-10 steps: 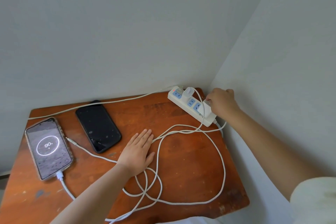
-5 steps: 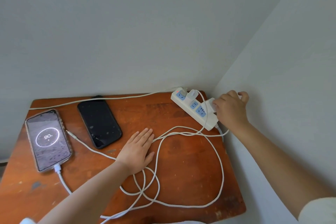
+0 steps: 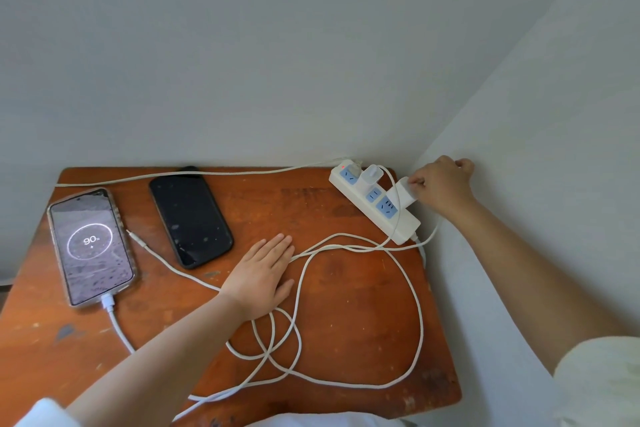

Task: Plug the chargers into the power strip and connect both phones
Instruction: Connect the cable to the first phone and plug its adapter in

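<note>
Scuffed wooden table (image 3: 346, 305) apparently fills a grey-walled corner (image 3: 419, 156).

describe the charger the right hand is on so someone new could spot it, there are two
Find the white power strip in the table's far right corner by the wall. Two white chargers sit on it: the one in question is nearer its middle, tilted, pinched by the right hand. The other charger, near the red light, stands untouched.
</note>
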`<state>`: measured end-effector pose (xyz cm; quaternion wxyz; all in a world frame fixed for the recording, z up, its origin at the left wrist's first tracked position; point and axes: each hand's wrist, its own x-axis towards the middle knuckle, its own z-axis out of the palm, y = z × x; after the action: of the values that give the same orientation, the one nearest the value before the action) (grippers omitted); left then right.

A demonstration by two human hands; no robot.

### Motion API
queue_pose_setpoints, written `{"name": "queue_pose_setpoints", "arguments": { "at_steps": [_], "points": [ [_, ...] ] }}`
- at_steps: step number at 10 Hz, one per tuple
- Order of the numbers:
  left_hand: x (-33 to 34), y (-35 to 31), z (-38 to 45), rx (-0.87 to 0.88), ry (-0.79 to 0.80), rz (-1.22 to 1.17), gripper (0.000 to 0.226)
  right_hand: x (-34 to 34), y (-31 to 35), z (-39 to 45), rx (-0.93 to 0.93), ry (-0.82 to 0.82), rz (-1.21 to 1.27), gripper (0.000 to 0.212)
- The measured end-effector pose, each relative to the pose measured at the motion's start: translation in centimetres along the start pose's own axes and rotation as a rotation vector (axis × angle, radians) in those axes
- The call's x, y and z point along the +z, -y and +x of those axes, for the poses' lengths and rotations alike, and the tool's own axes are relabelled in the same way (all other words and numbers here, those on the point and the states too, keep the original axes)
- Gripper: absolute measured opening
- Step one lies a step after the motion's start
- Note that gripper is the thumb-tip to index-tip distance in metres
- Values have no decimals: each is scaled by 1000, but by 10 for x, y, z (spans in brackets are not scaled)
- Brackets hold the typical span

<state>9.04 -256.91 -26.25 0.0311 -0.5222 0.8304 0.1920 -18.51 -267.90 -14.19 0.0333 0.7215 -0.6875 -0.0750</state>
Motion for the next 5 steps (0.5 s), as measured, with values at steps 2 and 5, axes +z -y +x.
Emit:
{"name": "queue_pose_setpoints", "arguments": {
  "at_steps": [2, 5],
  "points": [
    [1, 1, 1, 0, -4, -2, 60, 0, 0, 7, -39, 55, -70, 26],
    [4, 2, 2, -8, -5, -5, 60, 2, 9, 0, -96, 23, -113, 23]
  ]
}}
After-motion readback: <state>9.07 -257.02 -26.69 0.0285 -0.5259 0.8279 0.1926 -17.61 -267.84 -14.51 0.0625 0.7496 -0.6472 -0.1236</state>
